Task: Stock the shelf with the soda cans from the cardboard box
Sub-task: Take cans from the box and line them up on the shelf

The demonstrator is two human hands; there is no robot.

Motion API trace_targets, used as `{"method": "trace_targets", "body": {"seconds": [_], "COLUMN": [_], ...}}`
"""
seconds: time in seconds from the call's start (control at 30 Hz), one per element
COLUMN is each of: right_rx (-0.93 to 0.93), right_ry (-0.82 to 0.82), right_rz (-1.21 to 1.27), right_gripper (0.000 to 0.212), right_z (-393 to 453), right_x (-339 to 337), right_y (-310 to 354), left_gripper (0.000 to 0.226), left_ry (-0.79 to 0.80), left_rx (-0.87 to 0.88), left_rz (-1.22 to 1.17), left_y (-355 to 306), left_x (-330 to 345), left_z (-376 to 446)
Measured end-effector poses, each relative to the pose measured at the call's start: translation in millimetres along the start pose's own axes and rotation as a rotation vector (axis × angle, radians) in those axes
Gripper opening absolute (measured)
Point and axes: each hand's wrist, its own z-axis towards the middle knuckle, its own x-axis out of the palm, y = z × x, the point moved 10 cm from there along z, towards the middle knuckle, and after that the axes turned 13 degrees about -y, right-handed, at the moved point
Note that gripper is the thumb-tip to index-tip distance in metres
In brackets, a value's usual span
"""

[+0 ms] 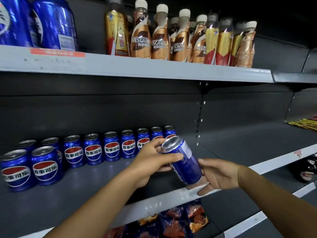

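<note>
Left hand (151, 162), right hand (217, 176) grip tilted soda can (184, 162) above shelf (171, 200).

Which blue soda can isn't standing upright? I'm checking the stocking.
The can held in both hands, left hand and right hand, above the middle shelf. It is tilted, top leaning left; the shelved cans all stand upright.
</note>
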Motion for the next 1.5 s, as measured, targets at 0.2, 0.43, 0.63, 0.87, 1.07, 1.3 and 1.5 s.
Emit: {"method": "trace_targets", "body": {"seconds": [0.2,0.43,0.63,0.87,1.07,1.3,1.5], "right_rx": [-0.045,-0.087,-0.236,-0.334,-0.477,-0.526,-0.489], "right_ry": [0.045,-0.022,-0.091,-0.034,0.008,0.091,0.067], "right_rz": [0.015,0.044,0.19,-0.032,-0.106,-0.102,0.088], "right_gripper": [0.088,0.088,0.083,0.057,0.064,0.064,0.082], "right_z": [17.2,34.0,42.4,42.6,45.4,53.1,69.1], "right_x": [44.2,75.0,89.7,117.0,137.5,149.5,145.3], "right_y": [23.7,41.3,64.3,85.7,114.5,133.9,137.6], "left_gripper": [0.039,0.055,0.057,0.067,0.094,0.064,0.069], "left_ry": [-0.109,-0.098,-0.07,0.026,0.163,0.114,0.02], "left_rx": [-0.001,0.049,0.024,-0.279,-0.503,-0.427,-0.335], "left_rz": [-0.11,-0.15,-0.149,-0.181,-0.33,-0.402,-0.448], "left_y": [-5.0,-9.5,-13.3,11.7,36.5,38.9,39.0], "left_x": [-42.7,-72.5,-91.9,-103.7,-101.7,-108.9,-116.0], "left_z": [-0.9,-19.1,-36.1,-47.0,-58.2,-42.4,-34.7]}}
